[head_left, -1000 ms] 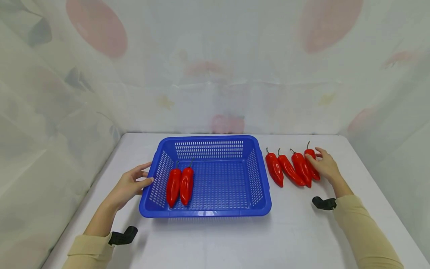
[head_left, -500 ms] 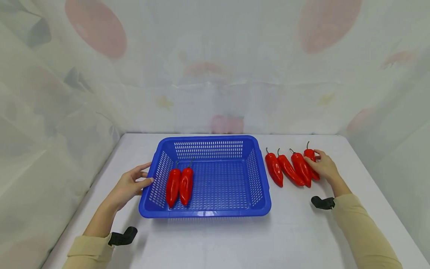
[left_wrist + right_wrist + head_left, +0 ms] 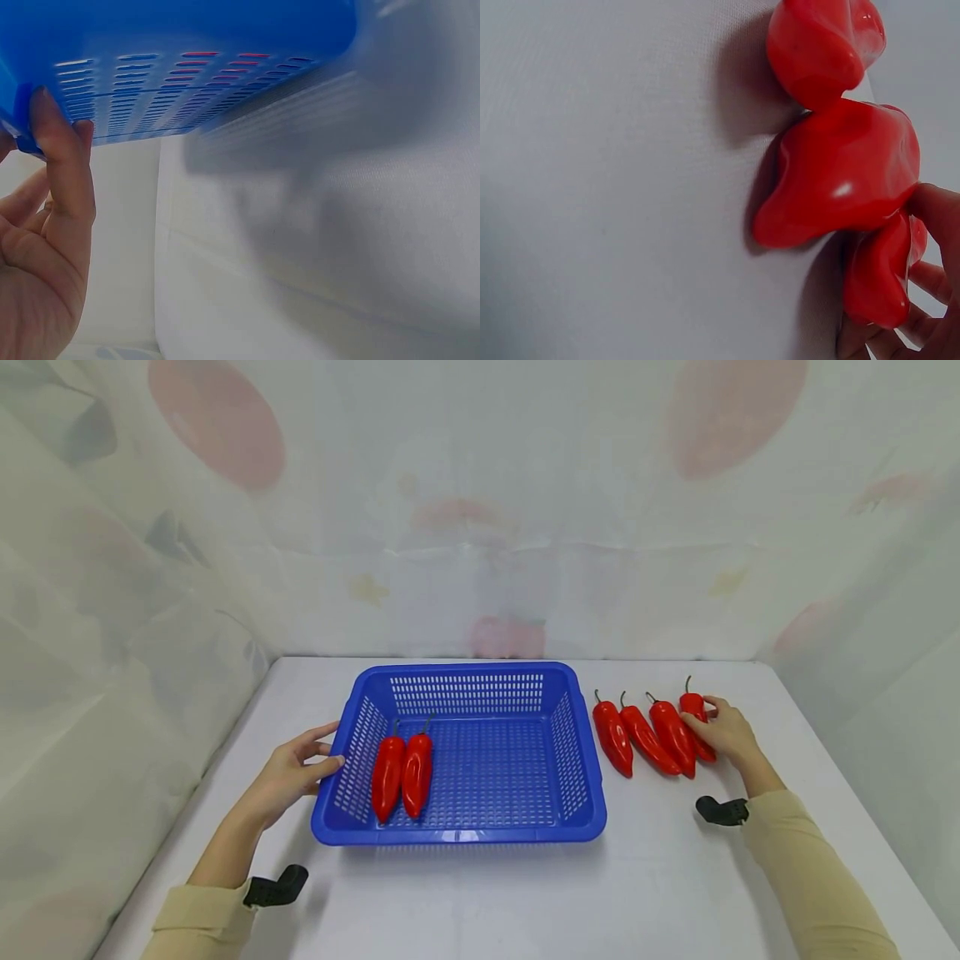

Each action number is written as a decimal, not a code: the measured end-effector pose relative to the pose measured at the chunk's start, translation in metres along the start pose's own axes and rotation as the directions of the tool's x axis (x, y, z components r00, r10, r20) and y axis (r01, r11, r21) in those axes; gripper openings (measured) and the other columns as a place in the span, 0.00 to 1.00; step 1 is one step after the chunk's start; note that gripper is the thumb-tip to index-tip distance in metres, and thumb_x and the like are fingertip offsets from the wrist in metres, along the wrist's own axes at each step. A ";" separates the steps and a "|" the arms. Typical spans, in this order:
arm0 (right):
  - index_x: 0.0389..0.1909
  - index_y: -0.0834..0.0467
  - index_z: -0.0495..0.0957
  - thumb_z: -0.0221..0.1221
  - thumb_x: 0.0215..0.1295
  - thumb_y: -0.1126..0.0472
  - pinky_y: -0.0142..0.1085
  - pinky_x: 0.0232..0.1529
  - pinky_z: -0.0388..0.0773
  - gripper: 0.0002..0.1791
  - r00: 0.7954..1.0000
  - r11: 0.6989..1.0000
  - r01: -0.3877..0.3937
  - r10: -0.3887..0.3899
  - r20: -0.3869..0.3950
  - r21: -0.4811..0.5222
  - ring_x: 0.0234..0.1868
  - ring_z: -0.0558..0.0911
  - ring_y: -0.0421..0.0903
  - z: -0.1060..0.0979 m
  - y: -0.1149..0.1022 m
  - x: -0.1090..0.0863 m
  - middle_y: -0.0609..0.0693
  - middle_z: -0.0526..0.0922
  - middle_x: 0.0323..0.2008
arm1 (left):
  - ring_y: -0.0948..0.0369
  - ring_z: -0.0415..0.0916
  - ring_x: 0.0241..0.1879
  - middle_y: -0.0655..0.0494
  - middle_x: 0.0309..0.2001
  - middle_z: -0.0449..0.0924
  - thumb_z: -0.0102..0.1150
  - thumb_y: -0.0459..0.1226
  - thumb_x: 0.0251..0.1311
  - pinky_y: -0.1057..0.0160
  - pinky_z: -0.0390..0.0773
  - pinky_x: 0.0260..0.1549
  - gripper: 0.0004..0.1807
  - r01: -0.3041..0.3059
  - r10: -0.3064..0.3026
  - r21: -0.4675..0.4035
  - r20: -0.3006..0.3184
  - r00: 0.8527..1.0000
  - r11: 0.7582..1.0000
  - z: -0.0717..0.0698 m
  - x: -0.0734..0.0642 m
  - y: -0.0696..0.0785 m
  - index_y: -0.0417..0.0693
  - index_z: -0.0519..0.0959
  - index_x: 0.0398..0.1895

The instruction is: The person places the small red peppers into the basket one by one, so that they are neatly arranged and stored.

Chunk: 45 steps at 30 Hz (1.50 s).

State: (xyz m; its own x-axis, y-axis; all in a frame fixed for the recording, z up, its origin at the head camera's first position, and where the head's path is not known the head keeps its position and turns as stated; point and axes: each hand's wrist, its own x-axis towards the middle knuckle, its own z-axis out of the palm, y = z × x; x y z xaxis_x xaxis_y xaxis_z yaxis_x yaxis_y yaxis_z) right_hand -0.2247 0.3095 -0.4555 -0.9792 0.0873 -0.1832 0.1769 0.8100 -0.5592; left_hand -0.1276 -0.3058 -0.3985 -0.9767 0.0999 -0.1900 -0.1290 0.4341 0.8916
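My left hand [image 3: 288, 772] grips the left rim of a blue plastic basket [image 3: 517, 836], its thumb on the near side and other fingers farther back. The left wrist view shows fingers [image 3: 64, 150] bent over the rim. Two red peppers [image 3: 387, 781] lie side by side in the basket's left part. On the right, my right hand [image 3: 726, 735] holds the rightmost pepper [image 3: 692, 703] between thumb and fingers. In the right wrist view that pepper [image 3: 877, 277] sits within the hand, the thumb against the neighbouring pepper [image 3: 840, 176] too. The fingertips are partly hidden behind it.
Three more red peppers [image 3: 612, 739] lie in a row on the white table [image 3: 480, 902] between basket and right hand. Black wrist cameras [image 3: 277, 887] stick out from both sleeves. A pale printed sheet [image 3: 465, 585] hangs behind and at both sides.
My right hand's fingers have settled slightly closer around the rightmost pepper. The left hand, the basket and the other peppers stay in place.
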 end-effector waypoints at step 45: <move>0.66 0.49 0.46 0.51 0.50 0.34 0.36 0.10 0.70 0.46 0.987 0.989 0.101 -0.085 -0.138 0.112 0.44 0.66 0.57 0.003 -0.001 0.030 0.65 0.61 0.54 | 0.53 0.78 0.34 0.41 0.45 0.68 0.56 0.44 0.53 0.56 0.79 0.31 0.36 -0.001 0.001 0.003 0.007 1.000 1.000 0.000 0.000 0.000 0.54 0.53 0.65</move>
State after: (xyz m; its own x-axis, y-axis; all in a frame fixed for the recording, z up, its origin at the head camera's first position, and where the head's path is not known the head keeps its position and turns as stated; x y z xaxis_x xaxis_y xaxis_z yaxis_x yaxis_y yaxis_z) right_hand -0.2536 0.3102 -0.4628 -0.9951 0.0969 -0.0219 0.0870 0.7449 -0.6615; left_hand -0.1281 -0.3057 -0.3984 -0.9756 0.1069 -0.1919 -0.1274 0.4364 0.8907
